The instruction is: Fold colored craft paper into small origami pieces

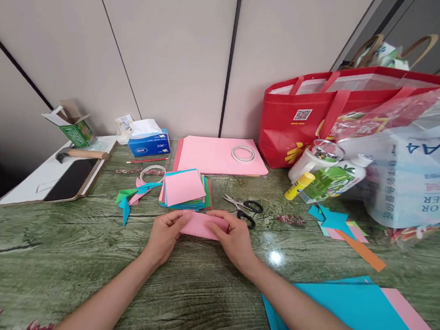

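Between my two hands is a pink sheet of paper (199,226), which looks folded into a narrow rectangle. My left hand (165,234) pinches its left end, thumb on the near face. At the right end, my right hand (235,236) grips it the same way, fingers behind. Just beyond lies a stack of coloured paper squares (184,187) with a pink one on top. Black-handled scissors (244,206) rest open to the right of the stack. Folded pieces of blue, green and pink paper (125,205) lie to the left.
Large pink sheets (205,156) with a tape roll (243,153) lie at the back. A tissue box (149,142) and a hammer (82,154) are left. At right stand a red bag (284,129), a glue stick (299,186), paper scraps (334,222) and blue sheets (338,309).
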Demonstrator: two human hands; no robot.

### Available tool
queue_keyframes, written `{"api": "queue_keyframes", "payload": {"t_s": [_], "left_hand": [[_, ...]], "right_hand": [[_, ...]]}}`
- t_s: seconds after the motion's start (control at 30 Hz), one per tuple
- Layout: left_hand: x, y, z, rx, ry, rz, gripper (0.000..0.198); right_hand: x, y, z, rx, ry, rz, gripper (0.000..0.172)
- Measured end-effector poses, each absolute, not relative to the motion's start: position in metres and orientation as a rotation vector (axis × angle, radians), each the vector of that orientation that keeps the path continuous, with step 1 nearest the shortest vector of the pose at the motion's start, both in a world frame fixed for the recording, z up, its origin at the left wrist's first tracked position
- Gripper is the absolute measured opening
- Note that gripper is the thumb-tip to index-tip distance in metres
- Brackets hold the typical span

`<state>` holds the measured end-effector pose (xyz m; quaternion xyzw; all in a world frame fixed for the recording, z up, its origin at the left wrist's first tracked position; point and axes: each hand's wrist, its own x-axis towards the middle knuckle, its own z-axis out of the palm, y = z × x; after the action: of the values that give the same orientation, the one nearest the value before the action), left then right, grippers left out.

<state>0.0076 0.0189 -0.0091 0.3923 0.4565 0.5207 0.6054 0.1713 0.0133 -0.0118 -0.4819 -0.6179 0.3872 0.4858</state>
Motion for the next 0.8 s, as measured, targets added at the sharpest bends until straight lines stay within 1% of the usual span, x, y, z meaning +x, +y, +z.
{"api": "queue_keyframes", "payload": {"t_s": [0.3,0.5,0.8], "left_hand": [[0.0068,0.0177,-0.0092,0.9,1.079,1.221,0.018],[0.0064,0.0183,-0.0105,0.903,1.087,1.234,0.018],[0.0074,0.018,-0.0093,0.898,1.119,1.251,0.022]], "right_hand": [[0.1728,0.0128,-0.0095,-1.182,-1.486,0.969,0.019],[0.1722,0.013,-0.008,-1.179,-1.463,1.005,0.014],[0.1735,0.0159,-0.0085,-1.219,-1.431,1.03,0.016]]}}
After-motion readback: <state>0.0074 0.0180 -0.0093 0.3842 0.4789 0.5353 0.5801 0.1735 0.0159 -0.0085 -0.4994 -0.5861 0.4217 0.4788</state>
